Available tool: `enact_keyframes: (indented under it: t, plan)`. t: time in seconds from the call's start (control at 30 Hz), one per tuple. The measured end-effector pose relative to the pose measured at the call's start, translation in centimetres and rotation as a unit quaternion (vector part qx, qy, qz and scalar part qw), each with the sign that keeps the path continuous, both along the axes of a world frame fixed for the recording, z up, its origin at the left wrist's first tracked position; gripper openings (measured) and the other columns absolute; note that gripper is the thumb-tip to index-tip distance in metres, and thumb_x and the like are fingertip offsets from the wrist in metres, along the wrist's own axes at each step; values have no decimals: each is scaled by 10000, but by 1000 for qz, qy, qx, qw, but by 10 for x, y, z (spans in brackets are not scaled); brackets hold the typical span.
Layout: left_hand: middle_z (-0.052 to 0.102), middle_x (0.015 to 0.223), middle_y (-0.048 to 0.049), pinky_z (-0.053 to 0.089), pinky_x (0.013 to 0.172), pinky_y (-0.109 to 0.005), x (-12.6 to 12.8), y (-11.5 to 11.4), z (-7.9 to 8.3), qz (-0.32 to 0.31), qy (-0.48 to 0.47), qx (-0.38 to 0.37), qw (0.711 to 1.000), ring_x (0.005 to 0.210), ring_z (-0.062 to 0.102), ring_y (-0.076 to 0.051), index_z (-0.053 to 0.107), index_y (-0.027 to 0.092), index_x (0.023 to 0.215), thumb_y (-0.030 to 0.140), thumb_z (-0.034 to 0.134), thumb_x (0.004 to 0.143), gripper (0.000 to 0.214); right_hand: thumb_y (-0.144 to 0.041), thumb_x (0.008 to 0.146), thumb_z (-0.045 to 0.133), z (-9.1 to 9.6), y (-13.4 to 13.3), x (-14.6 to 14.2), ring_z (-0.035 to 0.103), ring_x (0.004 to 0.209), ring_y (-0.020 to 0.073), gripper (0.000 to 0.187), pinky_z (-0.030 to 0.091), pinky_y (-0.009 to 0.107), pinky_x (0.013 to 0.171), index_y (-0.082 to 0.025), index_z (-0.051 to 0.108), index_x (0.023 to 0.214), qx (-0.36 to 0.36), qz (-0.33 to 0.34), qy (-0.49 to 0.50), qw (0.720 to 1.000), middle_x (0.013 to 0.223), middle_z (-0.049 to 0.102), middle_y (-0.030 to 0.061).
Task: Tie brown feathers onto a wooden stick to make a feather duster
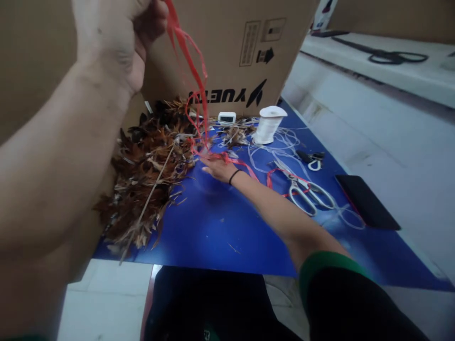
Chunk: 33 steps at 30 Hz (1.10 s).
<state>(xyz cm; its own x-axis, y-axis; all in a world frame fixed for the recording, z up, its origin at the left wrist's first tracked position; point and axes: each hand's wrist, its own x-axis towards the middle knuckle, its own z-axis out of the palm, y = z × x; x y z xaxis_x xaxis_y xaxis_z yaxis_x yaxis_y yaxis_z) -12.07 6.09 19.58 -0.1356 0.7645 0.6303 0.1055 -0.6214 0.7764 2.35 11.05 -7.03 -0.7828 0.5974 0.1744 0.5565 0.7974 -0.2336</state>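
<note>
My left hand (pixel 142 33) is raised high at the upper left, its fingers closed on red plastic string (pixel 194 66). The strands hang from it down to the blue table. Low over the tabletop, my right hand (pixel 219 168) reaches forward with a black band at the wrist. Its thumb stands apart, and the red string runs across and beside its fingers, which are partly covered and blurred. Left of this hand lies a large heap of brown feathers (pixel 149 170) with a thin stick (pixel 154 189) across it. Scissors (pixel 307 189) with white handles lie to the right, red string tangled over them.
A white spool (pixel 268 125) stands at the back amid loose clear line (pixel 284 139). Behind are a small white digital device (pixel 226 117) and a large cardboard box (pixel 227 52). A black phone (pixel 366 201) and keys (pixel 313 160) lie right. Dark scissors (pixel 387 56) rest on a ledge.
</note>
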Motion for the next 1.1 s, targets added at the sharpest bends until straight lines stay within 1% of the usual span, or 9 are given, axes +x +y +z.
enact_keyframes:
  t: [0.1, 0.23, 0.33, 0.43, 0.57, 0.73, 0.83, 0.97, 1.1]
  plan:
    - [543, 642, 10, 456, 572, -194, -9, -5, -8, -11, 19, 33, 999, 585, 550, -73, 469, 66, 754, -20, 498, 811, 108, -244, 924, 356, 11, -60, 22, 483, 1185, 239, 370, 377, 426, 977, -168, 514, 1250, 29, 70, 20, 997, 1261, 543, 142]
    - [598, 719, -31, 473, 589, -222, -20, 6, -27, -63, 16, 39, 997, 612, 565, -86, 553, 42, 756, 105, 597, 802, 89, -403, 911, 374, 8, -161, 80, 260, 1350, 243, 466, 272, 467, 1070, -248, 405, 1350, 34, 211, 8, 977, 1429, 376, 68]
    - [603, 716, -38, 473, 579, -226, -16, 17, -41, -80, -7, 27, 996, 607, 568, -90, 586, 87, 696, 94, 605, 790, 96, -493, 897, 371, -5, -198, 103, 165, 1385, 192, 529, 188, 428, 1123, -275, 352, 1378, 13, 277, -7, 961, 1460, 324, 4]
    - [608, 727, -48, 476, 583, -223, -8, 21, -45, -86, -19, 16, 996, 605, 562, -84, 610, 97, 685, 105, 603, 795, 111, -504, 894, 375, -20, -188, 93, 181, 1381, 181, 552, 143, 444, 1130, -238, 352, 1377, 4, 310, -3, 951, 1448, 348, 18]
    - [610, 744, -39, 482, 605, -213, -1, 9, -32, -97, -3, 20, 995, 626, 567, -77, 621, 89, 717, 136, 592, 816, 114, -487, 899, 383, -34, -116, 36, 207, 1372, 187, 539, 122, 450, 1121, -219, 366, 1366, 35, 320, 5, 947, 1436, 369, 44]
    - [608, 745, -21, 479, 624, -206, 5, -15, 0, -95, 37, 30, 994, 627, 568, -66, 611, 84, 724, 152, 583, 827, 127, -376, 915, 403, -20, -33, -39, 422, 1238, 235, 420, 321, 409, 1001, -140, 503, 1248, 73, 160, -6, 984, 1328, 482, 142]
    - [611, 750, -28, 478, 636, -207, 7, -24, 13, -98, 51, 42, 993, 630, 572, -65, 612, 81, 728, 157, 579, 831, 133, -282, 908, 422, -4, -34, -41, 568, 998, 199, 279, 412, 335, 859, -129, 619, 1033, 79, 92, 39, 992, 1070, 624, 127]
    - [617, 757, -55, 485, 620, -224, 13, -23, 12, -112, 27, 33, 993, 624, 580, -83, 622, 79, 711, 129, 595, 811, 115, -318, 928, 355, 10, -76, 5, 571, 739, 153, 299, 438, 283, 685, -182, 621, 944, 102, 20, 178, 978, 849, 623, 62]
    - [620, 736, -71, 496, 586, -223, 30, -14, -4, -110, -19, -6, 994, 573, 567, -77, 629, 87, 660, 110, 579, 807, 157, -384, 872, 458, 23, -93, 41, 539, 927, 225, 282, 432, 368, 828, -200, 570, 1054, 145, -123, 323, 927, 952, 593, 101]
